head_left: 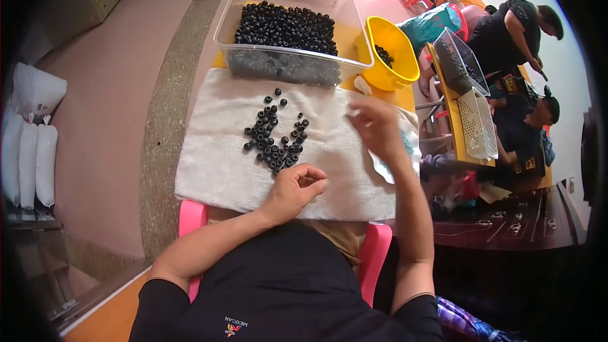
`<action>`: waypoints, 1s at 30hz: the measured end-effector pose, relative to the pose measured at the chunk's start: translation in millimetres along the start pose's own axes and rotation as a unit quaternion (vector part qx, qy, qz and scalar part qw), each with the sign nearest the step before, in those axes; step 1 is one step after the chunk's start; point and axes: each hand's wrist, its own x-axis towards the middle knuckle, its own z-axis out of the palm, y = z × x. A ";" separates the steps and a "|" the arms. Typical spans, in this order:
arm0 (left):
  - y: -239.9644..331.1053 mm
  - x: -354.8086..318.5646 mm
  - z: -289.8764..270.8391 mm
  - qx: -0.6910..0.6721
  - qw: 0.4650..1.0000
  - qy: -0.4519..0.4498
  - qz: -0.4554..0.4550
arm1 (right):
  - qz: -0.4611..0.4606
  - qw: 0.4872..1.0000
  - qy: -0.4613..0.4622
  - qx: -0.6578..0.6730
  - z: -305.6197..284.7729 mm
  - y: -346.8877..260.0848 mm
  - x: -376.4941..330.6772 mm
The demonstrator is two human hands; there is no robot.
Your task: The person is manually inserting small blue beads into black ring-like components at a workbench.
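A loose pile of small black round pieces with holes, like beads [277, 151], lies on a white towel [209, 158] spread over the table before me. At the near end of this pile is my left hand [294, 189], its fingers curled and the thumb meeting the fingertips. What they pinch, if anything, is too small to make out. My right hand [380, 128] is raised over the right side of the towel, smeared by motion, so its grip is unclear. Partly behind the right wrist sits a white sheet [384, 170] with small teal bits on it.
At the table's far side stands a clear plastic bin [291, 66] heaped with black beads. Right of it, a yellow tub [405, 75] holds some more. Two co-workers sit at another table on the right, near a white perforated basket [476, 125]. White sacks [28, 161] stand at far left.
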 end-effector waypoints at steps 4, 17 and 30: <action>2.5 0.0 1.8 0.026 1.000 0.000 0.005 | 0.013 0.995 -0.086 -0.040 38.1 -19.8 -17.7; -1.1 -0.1 1.8 0.001 1.000 -0.004 0.000 | -0.059 0.981 -0.083 -0.165 76.0 -14.2 -5.9; -7.2 3.1 0.9 -0.106 0.994 0.012 0.019 | -0.011 0.999 -0.035 -0.003 48.4 -27.9 -44.5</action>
